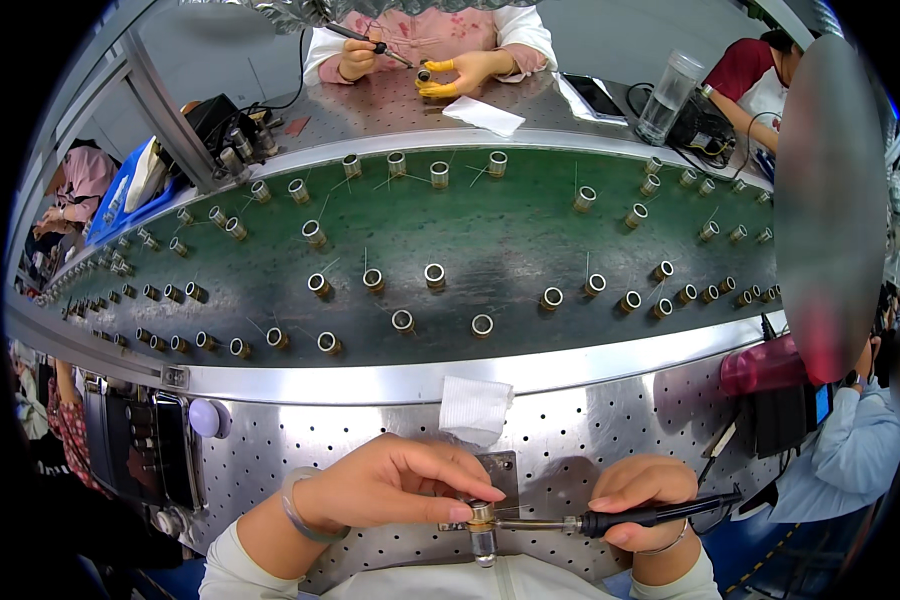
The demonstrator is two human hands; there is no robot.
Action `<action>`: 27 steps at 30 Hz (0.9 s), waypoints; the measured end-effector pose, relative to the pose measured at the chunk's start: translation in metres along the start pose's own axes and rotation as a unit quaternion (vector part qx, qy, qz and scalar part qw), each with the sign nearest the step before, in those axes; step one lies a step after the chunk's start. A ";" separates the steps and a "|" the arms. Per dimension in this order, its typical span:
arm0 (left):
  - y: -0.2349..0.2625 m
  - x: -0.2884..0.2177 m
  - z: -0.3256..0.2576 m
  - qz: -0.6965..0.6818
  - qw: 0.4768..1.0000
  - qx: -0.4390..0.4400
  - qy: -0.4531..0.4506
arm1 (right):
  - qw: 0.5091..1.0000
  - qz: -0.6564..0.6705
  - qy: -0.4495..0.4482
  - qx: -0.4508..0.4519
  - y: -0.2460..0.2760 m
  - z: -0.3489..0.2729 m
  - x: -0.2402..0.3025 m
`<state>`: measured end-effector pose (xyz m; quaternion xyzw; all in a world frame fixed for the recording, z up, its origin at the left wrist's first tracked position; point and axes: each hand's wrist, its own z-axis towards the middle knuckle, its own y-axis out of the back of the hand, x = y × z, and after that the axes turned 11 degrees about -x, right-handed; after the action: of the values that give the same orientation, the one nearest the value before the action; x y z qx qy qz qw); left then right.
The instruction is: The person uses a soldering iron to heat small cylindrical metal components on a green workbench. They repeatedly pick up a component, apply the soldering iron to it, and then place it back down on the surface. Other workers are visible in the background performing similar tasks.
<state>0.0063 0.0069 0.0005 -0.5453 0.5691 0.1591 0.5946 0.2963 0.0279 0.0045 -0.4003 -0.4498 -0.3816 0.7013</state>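
Note:
My left hand pinches the top of a small metal cylinder between thumb and fingertips. The cylinder sits upright on a shiny metal post near the bench's front edge. In my right hand is a soldering iron with a black handle, held level and pointing left. Its metal tip reaches the side of the cylinder; whether it touches cannot be made out. A dark square plate lies just behind the cylinder, partly covered by my fingers.
Beyond the perforated metal bench runs a green conveyor belt carrying many small metal cylinders. A folded white cloth lies behind my hands. A pink bottle is at right, a black tray at left. Across the belt, a person solders.

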 end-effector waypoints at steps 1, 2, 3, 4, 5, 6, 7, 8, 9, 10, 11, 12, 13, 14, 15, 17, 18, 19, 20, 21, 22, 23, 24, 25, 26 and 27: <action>0.000 0.000 0.000 -0.005 1.000 -0.002 0.000 | 1.000 -0.003 0.002 0.001 0.000 0.000 0.000; -0.001 0.001 -0.001 -0.011 1.000 -0.004 0.000 | 1.000 -0.006 0.003 0.002 0.000 0.000 -0.001; -0.001 0.001 -0.001 -0.016 1.000 -0.006 0.000 | 1.000 -0.009 0.005 0.002 0.000 0.000 -0.001; -0.001 0.001 -0.001 -0.019 1.000 -0.008 0.003 | 1.000 -0.009 0.005 0.003 -0.001 0.001 0.000; -0.002 0.001 -0.001 -0.021 1.000 -0.009 0.006 | 1.000 -0.008 0.006 0.003 -0.001 0.001 0.000; -0.002 0.000 -0.001 -0.024 1.000 -0.011 0.008 | 1.000 -0.007 0.006 0.003 -0.001 0.002 0.000; -0.003 0.000 -0.001 -0.027 1.000 -0.012 0.010 | 1.000 -0.009 0.008 0.004 -0.001 0.002 0.000; -0.003 0.001 0.000 -0.030 0.999 -0.013 0.011 | 1.000 -0.010 0.010 0.005 -0.001 0.002 -0.001; -0.004 0.001 0.000 -0.033 0.999 -0.014 0.013 | 1.000 -0.011 0.011 0.006 -0.001 0.002 -0.001; -0.004 0.000 0.000 -0.030 0.999 -0.014 0.014 | 1.000 -0.010 0.010 0.006 -0.001 0.002 -0.001; -0.004 0.000 0.000 -0.027 0.999 -0.014 0.015 | 1.000 -0.009 0.009 0.006 -0.001 0.002 -0.001; -0.004 0.000 0.000 -0.024 0.999 -0.015 0.015 | 1.000 -0.007 0.009 0.007 -0.001 0.002 -0.001; -0.004 0.000 0.000 -0.023 1.000 -0.015 0.016 | 1.000 -0.010 0.011 0.009 0.000 0.002 -0.001; -0.004 0.000 0.000 -0.021 1.000 -0.015 0.016 | 1.000 -0.013 0.012 0.012 0.000 0.002 0.000; -0.004 0.000 0.000 -0.021 1.000 -0.015 0.017 | 1.000 -0.016 0.014 0.015 0.000 0.003 0.000; -0.004 0.001 0.000 -0.017 1.000 0.000 0.002 | 0.999 -0.021 0.026 0.024 0.001 0.005 0.000; -0.003 0.001 0.001 -0.015 1.000 0.008 -0.006 | 0.999 -0.023 0.032 0.029 0.001 0.005 0.000; -0.003 0.002 0.001 -0.022 1.000 0.007 -0.001 | 0.999 -0.023 0.031 0.029 0.001 0.005 0.000; -0.002 0.002 0.000 -0.028 1.000 0.007 0.003 | 0.999 -0.022 0.031 0.029 0.000 0.005 0.001; -0.002 0.002 0.000 -0.034 0.999 0.006 0.007 | 0.999 -0.021 0.030 0.029 0.000 0.006 0.001; -0.002 0.002 0.000 -0.030 0.999 0.006 0.006 | 0.999 -0.023 0.034 0.032 0.000 0.006 0.001; -0.002 0.003 0.000 -0.027 1.000 0.006 0.006 | 0.998 -0.025 0.037 0.035 0.001 0.007 0.002; -0.002 0.003 0.000 -0.023 1.000 0.005 0.005 | 0.998 -0.027 0.041 0.038 0.001 0.007 0.002; -0.002 0.002 0.001 -0.025 1.000 0.000 0.010 | 0.998 -0.028 0.044 0.039 0.001 0.008 0.002; -0.003 0.001 0.001 -0.028 0.999 -0.005 0.015 | 0.998 -0.029 0.046 0.039 0.001 0.009 0.002; -0.003 0.000 0.001 -0.030 0.999 -0.011 0.019 | 0.998 -0.030 0.050 0.040 0.001 0.009 0.002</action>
<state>0.0093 0.0065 0.0022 -0.5714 0.5620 0.1367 0.5822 0.2947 0.0361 0.0089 -0.3387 -0.4412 -0.4032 0.7267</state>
